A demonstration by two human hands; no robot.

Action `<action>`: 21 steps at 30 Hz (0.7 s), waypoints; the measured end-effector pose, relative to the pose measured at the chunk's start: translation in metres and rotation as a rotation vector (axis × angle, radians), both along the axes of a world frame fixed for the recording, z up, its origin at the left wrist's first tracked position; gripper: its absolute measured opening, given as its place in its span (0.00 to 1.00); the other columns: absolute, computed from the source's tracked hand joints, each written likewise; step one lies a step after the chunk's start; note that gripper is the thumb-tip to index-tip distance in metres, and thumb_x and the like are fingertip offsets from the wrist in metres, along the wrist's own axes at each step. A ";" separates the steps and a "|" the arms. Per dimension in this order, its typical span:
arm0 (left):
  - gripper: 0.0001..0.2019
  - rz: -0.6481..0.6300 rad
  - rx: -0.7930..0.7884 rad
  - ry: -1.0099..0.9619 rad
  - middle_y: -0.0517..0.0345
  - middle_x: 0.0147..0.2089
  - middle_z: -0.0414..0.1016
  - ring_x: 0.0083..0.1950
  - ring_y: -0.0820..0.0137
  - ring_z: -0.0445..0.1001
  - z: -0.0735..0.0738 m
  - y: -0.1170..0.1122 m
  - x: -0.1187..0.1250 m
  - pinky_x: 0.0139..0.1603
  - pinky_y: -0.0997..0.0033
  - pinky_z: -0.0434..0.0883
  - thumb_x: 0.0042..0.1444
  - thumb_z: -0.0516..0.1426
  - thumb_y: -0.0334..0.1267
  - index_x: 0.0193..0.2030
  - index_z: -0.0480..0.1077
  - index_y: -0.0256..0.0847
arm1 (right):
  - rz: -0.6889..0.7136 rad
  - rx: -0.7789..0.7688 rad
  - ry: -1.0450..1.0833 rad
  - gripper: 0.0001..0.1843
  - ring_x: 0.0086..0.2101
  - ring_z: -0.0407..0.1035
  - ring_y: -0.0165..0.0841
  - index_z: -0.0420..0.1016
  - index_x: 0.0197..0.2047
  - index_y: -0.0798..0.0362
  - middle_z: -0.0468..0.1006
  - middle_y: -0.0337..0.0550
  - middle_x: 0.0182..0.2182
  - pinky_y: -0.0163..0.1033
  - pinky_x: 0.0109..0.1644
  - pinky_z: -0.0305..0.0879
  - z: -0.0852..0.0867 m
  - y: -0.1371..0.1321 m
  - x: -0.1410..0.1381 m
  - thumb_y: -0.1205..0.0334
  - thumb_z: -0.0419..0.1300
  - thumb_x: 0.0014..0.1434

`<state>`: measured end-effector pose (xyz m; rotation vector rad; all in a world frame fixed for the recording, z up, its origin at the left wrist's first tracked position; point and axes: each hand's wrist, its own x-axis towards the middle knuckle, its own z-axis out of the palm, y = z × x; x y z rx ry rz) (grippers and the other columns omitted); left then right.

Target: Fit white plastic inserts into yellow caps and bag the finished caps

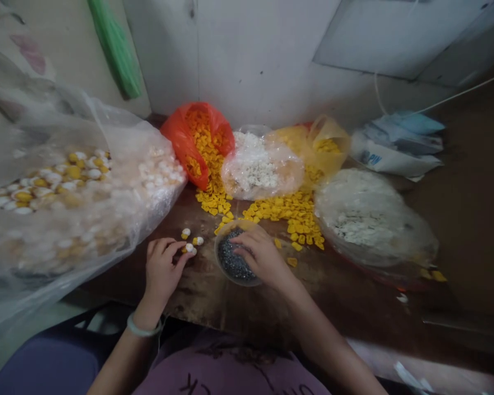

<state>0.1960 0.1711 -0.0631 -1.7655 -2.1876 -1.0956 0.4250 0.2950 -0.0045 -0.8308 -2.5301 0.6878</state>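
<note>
My left hand (163, 269) pinches a small yellow-and-white plastic piece (189, 249) between thumb and finger, just above the wooden table. Two similar yellow-and-white pieces (198, 241) lie beside its fingertips. My right hand (263, 255) reaches over the rim into a round, translucent bowl (241, 283). Its thumb and forefinger are apart above many tiny dark, shiny parts (233, 260). Nothing shows between them; the other fingers are partly hidden.
A large clear bag (148, 219) of yellow-and-white pieces fills the left. Behind the bowl, loose yellow pieces (280, 211) spread between a red bag (170, 129), a clear bag of white pieces (257, 170) and a yellow bag (333, 137). Another clear bag (370, 219) stands right.
</note>
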 end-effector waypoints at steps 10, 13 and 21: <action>0.27 -0.068 -0.129 0.056 0.37 0.62 0.65 0.61 0.49 0.64 0.000 0.018 0.001 0.58 0.45 0.66 0.55 0.63 0.45 0.60 0.68 0.37 | -0.071 0.011 -0.035 0.10 0.45 0.74 0.39 0.77 0.45 0.51 0.81 0.48 0.42 0.47 0.52 0.69 0.003 -0.003 0.039 0.66 0.55 0.65; 0.23 -0.158 -0.321 0.149 0.42 0.66 0.63 0.66 0.46 0.59 -0.002 0.027 0.013 0.56 0.42 0.67 0.57 0.62 0.40 0.60 0.68 0.44 | -0.061 0.030 -0.024 0.11 0.44 0.75 0.40 0.77 0.45 0.51 0.81 0.49 0.42 0.47 0.51 0.70 0.003 -0.005 0.047 0.65 0.55 0.64; 0.09 -0.179 -0.389 0.309 0.50 0.47 0.75 0.49 0.61 0.72 -0.007 0.037 0.009 0.43 0.63 0.75 0.61 0.56 0.32 0.48 0.72 0.42 | -0.038 0.077 0.050 0.13 0.40 0.78 0.40 0.79 0.45 0.50 0.83 0.49 0.40 0.44 0.44 0.75 -0.009 0.003 0.055 0.60 0.54 0.64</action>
